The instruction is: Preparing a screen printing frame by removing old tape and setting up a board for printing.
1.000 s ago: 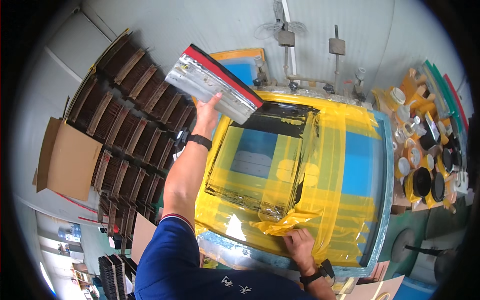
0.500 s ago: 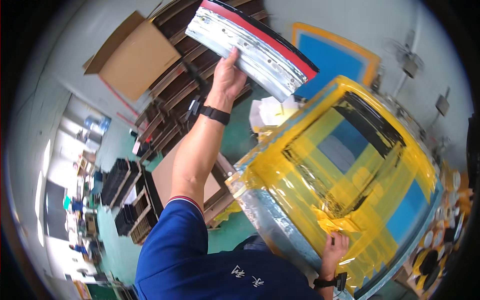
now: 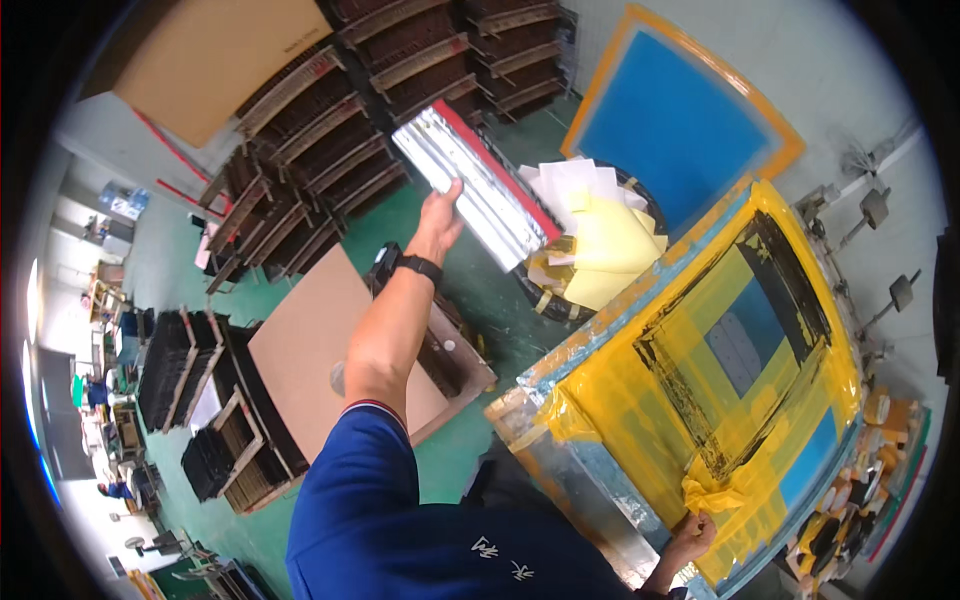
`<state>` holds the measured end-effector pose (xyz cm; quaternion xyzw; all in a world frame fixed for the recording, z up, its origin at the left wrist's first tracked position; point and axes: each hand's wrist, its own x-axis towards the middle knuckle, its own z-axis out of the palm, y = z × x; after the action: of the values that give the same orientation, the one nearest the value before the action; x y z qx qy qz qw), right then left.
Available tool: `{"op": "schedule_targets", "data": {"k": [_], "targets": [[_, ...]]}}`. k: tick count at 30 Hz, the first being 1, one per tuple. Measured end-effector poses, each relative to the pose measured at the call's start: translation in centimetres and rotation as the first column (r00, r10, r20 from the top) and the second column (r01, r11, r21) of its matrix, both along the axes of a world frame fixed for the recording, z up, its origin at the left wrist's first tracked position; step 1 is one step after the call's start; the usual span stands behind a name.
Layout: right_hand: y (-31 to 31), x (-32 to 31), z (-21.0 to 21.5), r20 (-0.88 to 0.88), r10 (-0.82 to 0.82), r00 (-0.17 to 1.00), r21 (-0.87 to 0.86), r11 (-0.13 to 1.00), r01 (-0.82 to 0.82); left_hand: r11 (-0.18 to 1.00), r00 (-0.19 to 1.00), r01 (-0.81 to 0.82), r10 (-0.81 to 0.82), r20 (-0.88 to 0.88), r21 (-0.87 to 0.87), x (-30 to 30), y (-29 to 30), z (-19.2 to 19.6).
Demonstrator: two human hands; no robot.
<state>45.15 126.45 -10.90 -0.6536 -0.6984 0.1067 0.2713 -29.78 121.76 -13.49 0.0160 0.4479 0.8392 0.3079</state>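
My left hand (image 3: 438, 222) is stretched forward, closed around a screen-printing squeegee (image 3: 468, 186) with a silvery metal holder and a red strip along its far edge. My thumb lies on the metal face. To the right is a printing screen (image 3: 590, 400), its mesh largely covered with yellow tape and smeared with black ink around a window-like area. My right hand (image 3: 690, 537) is closed at the screen's near part, gripping the lower end of a crumpled piece of yellow tape (image 3: 712, 494). Its fingertips are partly hidden.
Beyond the screen stands a bin (image 3: 640, 190) heaped with yellow and white sheets. A blue screen with an orange frame (image 3: 575, 140) leans by the wall. Wooden racks (image 3: 420, 65) stand at the back, and a brown board (image 3: 310, 330) lies left of my arm.
My view has turned, and the squeegee is now lower, beside the bin of sheets. My left hand still holds it. My right hand has closed at the crumpled tape.
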Motion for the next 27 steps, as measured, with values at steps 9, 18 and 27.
{"op": "schedule_targets", "data": {"k": [9, 18, 27], "targets": [[-0.5, -1.5, 1.3, 0.006, -0.024, 1.0, -0.007, 1.0, 0.024, 0.93, 0.958, 0.129, -0.028, 0.284, -0.344, 5.3, 5.1, -17.7], [-1.5, -0.5, 1.3, 0.129, -0.026, 0.991, 0.071, 0.997, 0.017, 0.464, 0.969, 0.007, -0.222, -0.109, -0.886, 7.8, 7.2, -27.9], [0.9, -2.4, 3.2, 0.154, 0.124, 0.98, 0.113, 0.983, -0.142, 0.573, 0.952, -0.029, -0.234, -0.197, -0.819, 2.6, 2.6, -22.9]]}}
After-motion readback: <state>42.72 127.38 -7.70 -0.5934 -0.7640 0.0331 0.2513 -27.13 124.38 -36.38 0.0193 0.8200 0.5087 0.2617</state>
